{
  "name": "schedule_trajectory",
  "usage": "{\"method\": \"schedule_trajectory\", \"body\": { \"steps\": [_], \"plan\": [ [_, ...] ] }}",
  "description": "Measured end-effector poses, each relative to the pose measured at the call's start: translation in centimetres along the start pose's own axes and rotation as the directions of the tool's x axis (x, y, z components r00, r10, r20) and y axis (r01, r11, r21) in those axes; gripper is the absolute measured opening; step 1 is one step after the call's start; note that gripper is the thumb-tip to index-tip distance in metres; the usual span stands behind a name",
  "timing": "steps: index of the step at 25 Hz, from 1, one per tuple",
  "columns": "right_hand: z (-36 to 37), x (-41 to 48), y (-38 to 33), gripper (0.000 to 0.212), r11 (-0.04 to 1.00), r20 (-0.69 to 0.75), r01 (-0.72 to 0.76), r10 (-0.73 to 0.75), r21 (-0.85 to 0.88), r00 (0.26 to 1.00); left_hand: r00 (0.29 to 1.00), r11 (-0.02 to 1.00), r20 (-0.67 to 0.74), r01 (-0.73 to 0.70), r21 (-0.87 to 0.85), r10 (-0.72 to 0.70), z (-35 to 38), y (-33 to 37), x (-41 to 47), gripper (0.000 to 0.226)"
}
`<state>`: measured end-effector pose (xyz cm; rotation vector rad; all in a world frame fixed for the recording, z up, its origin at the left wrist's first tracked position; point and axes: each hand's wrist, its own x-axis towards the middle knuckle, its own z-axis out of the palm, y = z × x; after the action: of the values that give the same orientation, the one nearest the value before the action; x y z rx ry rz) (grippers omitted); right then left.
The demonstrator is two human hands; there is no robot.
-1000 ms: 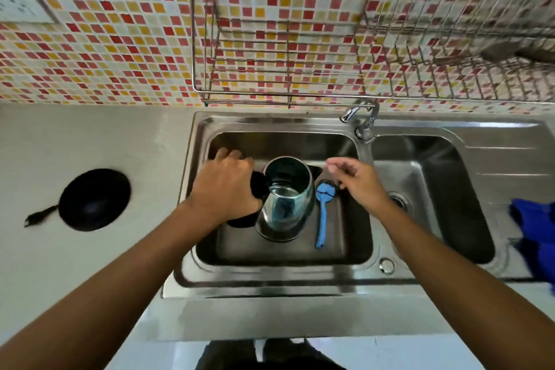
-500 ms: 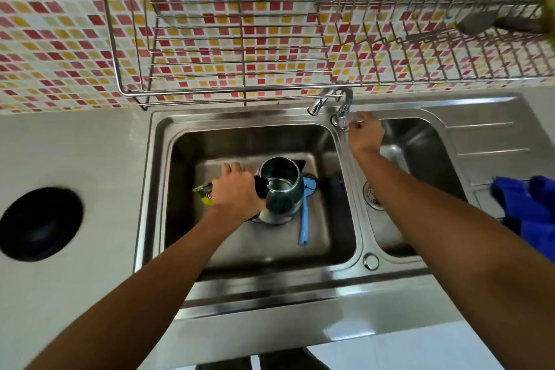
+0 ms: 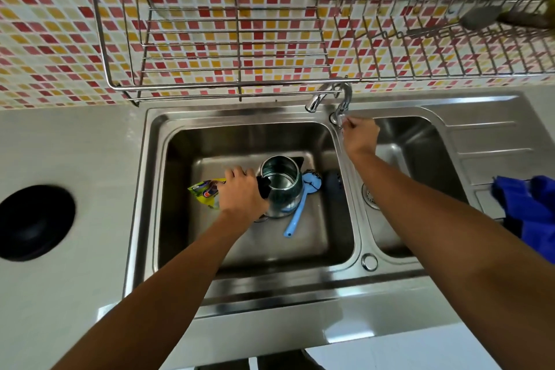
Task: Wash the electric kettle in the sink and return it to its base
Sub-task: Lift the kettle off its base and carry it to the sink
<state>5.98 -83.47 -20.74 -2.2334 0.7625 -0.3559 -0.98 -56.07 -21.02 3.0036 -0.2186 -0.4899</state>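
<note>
The scene is brightly and evenly lit by soft daylight-like light, with no hard shadows. The steel sink (image 3: 300, 294) throws broad glare along its front rim and the draining ridges at right, while the basin walls fall dark. The wide lens bends the worktop (image 3: 75, 144) edge and the wire rack (image 3: 234, 45) into curves toward the corners. The blue cloth (image 3: 528, 210) at the right edge and the black base (image 3: 33, 222) at the left look smeared and soft.
</note>
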Motion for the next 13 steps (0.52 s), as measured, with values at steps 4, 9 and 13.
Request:
{"method": "schedule_trajectory", "body": {
  "steps": [4, 9, 13],
  "plan": [
    [0.9, -0.2, 0.0, 0.022, 0.999, 0.064, 0.032, -0.033, 0.006, 0.997, 1.0, 1.0, -0.012, -0.008, 0.018, 0.008, 0.2, 0.6, 0.4, 0.058],
    [1.4, -0.9, -0.1, 0.026, 0.999, 0.063, 0.036, -0.037, 0.003, 0.997, 1.0, 1.0, -0.031, 0.0, 0.018, 0.001, 0.4, 0.7, 0.3, 0.056],
    [1.3, -1.3, 0.3, 0.028, 0.996, 0.045, 0.087, -0.086, -0.023, 0.995, 0.999, 1.0, -0.039, -0.002, 0.0, 0.002, 0.3, 0.8, 0.5, 0.055]
  ]
}}
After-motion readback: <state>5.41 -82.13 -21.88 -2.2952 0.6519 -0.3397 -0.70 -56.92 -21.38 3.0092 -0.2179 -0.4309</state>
